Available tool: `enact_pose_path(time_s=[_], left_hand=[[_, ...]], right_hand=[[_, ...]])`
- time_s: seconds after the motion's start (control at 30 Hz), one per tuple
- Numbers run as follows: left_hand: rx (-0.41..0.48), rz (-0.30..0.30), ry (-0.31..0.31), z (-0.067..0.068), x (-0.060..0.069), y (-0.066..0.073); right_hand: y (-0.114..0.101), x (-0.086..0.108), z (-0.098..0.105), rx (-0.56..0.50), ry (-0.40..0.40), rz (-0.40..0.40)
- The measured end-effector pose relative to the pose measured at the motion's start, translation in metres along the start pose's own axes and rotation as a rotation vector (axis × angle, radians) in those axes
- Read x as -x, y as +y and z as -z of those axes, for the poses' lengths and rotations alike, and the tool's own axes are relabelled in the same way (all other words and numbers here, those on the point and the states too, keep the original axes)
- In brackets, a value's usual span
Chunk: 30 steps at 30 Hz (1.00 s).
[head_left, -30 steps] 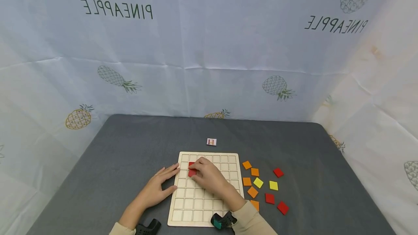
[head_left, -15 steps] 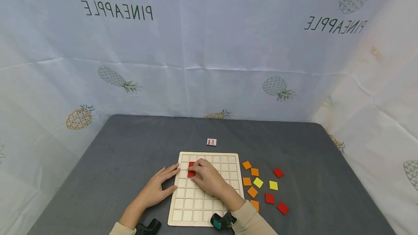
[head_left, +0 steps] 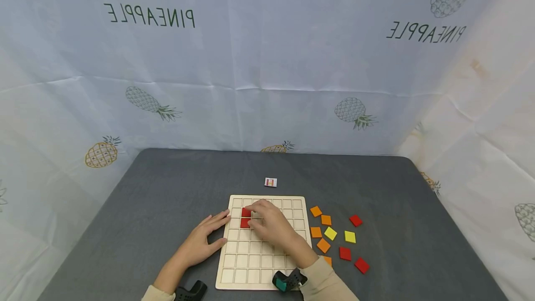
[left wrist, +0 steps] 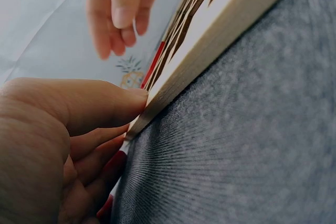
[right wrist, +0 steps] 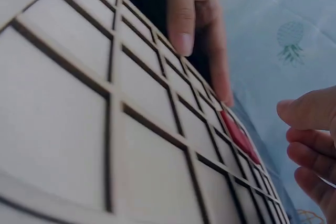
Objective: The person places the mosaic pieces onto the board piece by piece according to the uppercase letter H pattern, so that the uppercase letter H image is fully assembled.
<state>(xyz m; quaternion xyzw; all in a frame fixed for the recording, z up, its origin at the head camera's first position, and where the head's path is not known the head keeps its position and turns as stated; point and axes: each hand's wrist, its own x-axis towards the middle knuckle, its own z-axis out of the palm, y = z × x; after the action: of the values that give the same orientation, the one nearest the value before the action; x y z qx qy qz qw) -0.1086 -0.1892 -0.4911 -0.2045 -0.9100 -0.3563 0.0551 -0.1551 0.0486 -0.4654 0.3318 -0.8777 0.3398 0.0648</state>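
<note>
A pale wooden grid board lies on the table. Two red square tiles sit in its cells near the upper left, the far tile directly above the near tile. My left hand rests at the board's left edge, thumb and fingertips touching it. In the left wrist view the thumb presses on the board's side. Just right of the red tiles, my right hand hovers over the board, thumb and fingers apart. The right wrist view shows this hand raised off the grid, holding nothing.
Right of the board lie loose orange tiles, yellow tiles and red tiles, several in all. A small patterned card lies beyond the board's far edge. A pineapple-print cloth hangs behind the grey table.
My right hand has let go of the near red tile and moved slightly right and up, so both red tiles show more fully. The left hand has stayed in place.
</note>
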Motion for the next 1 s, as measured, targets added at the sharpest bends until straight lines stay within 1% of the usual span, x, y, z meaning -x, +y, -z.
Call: enact_pose_path(time_s=[0.13,0.27,0.33,0.47,0.53,0.73,0.83,1.0], left_hand=[[0.002,0.010,-0.002,0.000,0.000,0.000],[0.008,0.008,-0.002,0.001,0.000,-0.001],[0.005,0.006,-0.003,0.000,-0.001,-0.001],[0.006,0.016,-0.008,-0.001,0.000,-0.002],[0.001,0.019,-0.009,-0.002,0.001,-0.002],[0.013,0.041,-0.016,-0.002,0.001,-0.002],[0.030,0.056,-0.020,-0.001,0.001,-0.001],[0.028,0.066,-0.028,0.000,0.000,0.000]], right_hand=[[0.003,-0.001,0.014,-0.014,-0.002,-0.004],[0.009,0.000,0.033,-0.062,-0.001,-0.053],[0.013,0.002,0.043,-0.082,0.016,-0.076],[0.022,0.009,0.065,-0.069,0.069,-0.093],[0.028,0.015,0.074,-0.050,0.082,-0.109],[0.050,0.040,0.099,0.019,0.080,-0.172],[0.064,0.058,0.111,0.062,0.091,-0.203],[0.087,0.090,0.129,0.135,0.115,-0.276]])
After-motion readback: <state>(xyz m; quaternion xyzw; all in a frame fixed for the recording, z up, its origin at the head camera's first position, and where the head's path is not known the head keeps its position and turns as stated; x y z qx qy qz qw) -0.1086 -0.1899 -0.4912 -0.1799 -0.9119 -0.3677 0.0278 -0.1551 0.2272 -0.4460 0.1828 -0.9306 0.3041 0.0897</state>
